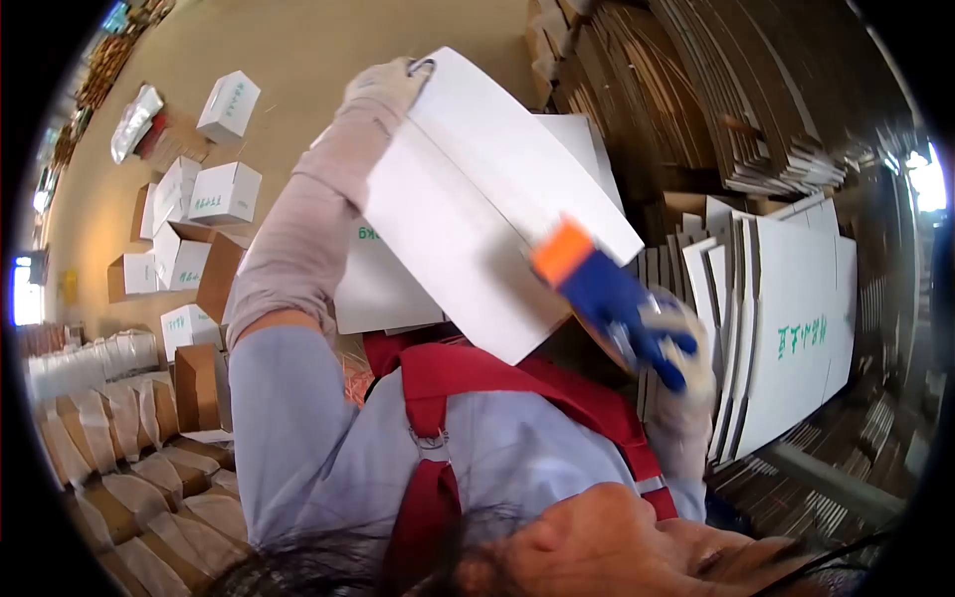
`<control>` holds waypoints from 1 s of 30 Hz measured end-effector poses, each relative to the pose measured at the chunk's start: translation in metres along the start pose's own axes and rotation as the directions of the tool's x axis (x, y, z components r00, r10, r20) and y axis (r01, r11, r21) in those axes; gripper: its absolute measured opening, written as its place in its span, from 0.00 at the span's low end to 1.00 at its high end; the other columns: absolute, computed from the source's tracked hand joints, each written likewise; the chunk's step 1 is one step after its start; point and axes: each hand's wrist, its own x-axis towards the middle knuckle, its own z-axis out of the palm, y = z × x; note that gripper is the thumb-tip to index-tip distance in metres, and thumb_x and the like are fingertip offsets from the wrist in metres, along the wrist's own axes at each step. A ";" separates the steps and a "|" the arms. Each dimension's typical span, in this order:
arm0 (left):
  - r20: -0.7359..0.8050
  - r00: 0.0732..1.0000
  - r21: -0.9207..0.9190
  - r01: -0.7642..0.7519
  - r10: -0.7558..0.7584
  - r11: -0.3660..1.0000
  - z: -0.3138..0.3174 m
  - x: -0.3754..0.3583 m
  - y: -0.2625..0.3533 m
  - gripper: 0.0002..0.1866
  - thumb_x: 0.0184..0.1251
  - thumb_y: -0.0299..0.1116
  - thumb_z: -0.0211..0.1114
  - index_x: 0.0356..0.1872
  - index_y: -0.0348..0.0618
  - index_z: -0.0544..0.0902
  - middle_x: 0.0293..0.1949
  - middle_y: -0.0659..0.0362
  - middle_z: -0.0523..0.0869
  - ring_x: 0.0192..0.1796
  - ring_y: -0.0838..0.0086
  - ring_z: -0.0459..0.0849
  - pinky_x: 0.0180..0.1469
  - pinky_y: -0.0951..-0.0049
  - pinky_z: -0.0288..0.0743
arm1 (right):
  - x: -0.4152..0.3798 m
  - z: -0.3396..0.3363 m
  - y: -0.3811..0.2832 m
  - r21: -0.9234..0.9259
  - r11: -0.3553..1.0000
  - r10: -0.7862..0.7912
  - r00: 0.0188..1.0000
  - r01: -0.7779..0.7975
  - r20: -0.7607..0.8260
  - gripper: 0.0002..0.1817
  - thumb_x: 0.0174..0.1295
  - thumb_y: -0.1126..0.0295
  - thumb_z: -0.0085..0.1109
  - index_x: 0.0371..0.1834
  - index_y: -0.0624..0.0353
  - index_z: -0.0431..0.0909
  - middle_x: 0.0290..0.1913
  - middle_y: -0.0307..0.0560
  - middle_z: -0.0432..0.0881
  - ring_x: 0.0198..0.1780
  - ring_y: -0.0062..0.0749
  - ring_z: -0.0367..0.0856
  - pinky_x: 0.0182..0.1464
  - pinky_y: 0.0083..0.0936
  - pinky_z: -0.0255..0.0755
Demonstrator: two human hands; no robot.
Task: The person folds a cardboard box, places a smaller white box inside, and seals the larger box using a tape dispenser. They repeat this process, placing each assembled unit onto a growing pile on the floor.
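Observation:
My left hand (390, 88), in a pale glove, is closed round the far corner of a white carton (468, 189). A straight seam runs along the carton's upper face. On the right, my gloved right hand (676, 333) grips a blue hand tool with an orange head (587, 274), slightly blurred. The orange head overlaps the carton's face near the seam in this view. Beneath the carton lies more white cardboard (383, 284) with green print, partly covered by it.
Flattened white cartons (796, 328) with green lettering stand stacked at the right. Behind them are bundles of brown cardboard (647, 90). Several made-up white boxes (224, 192) lie on the floor (318, 40) at the left. Brown boxes with whitish liners (129, 468) stand at lower left.

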 end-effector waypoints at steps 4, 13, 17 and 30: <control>-0.091 0.993 0.047 0.077 -0.072 0.996 -0.008 -0.009 0.009 0.31 0.64 0.63 0.44 0.56 0.54 0.76 0.49 0.52 0.82 0.53 0.58 0.79 0.56 0.61 0.71 | -0.107 -0.049 0.028 -0.116 0.948 0.302 0.952 -0.296 0.040 0.23 0.54 0.54 0.59 0.41 0.65 0.81 0.37 0.58 0.79 0.37 0.43 0.78 0.43 0.33 0.70; 0.084 0.970 -0.024 0.233 -0.230 0.972 -0.028 -0.012 -0.049 0.36 0.61 0.67 0.41 0.54 0.50 0.79 0.57 0.52 0.77 0.60 0.57 0.74 0.62 0.58 0.66 | -0.009 0.013 0.088 -0.388 0.919 0.051 0.998 -0.065 -0.045 0.14 0.63 0.73 0.47 0.46 0.71 0.77 0.47 0.55 0.81 0.48 0.39 0.80 0.53 0.30 0.72; -0.021 0.887 0.060 0.461 -0.461 0.885 -0.091 -0.063 -0.178 0.39 0.59 0.70 0.43 0.58 0.51 0.75 0.59 0.53 0.76 0.62 0.56 0.72 0.63 0.57 0.64 | 0.082 0.066 0.095 -0.069 0.994 0.103 0.965 -0.088 0.243 0.15 0.64 0.72 0.48 0.49 0.71 0.76 0.49 0.53 0.80 0.50 0.36 0.78 0.55 0.30 0.70; -0.198 0.979 -0.283 -0.094 0.038 0.954 0.019 -0.041 -0.200 0.27 0.57 0.45 0.66 0.55 0.44 0.76 0.52 0.52 0.80 0.55 0.60 0.77 0.60 0.65 0.69 | 0.128 0.156 0.113 -0.203 0.977 0.159 0.877 -0.071 0.454 0.15 0.57 0.74 0.52 0.48 0.60 0.79 0.42 0.53 0.82 0.41 0.40 0.80 0.46 0.27 0.72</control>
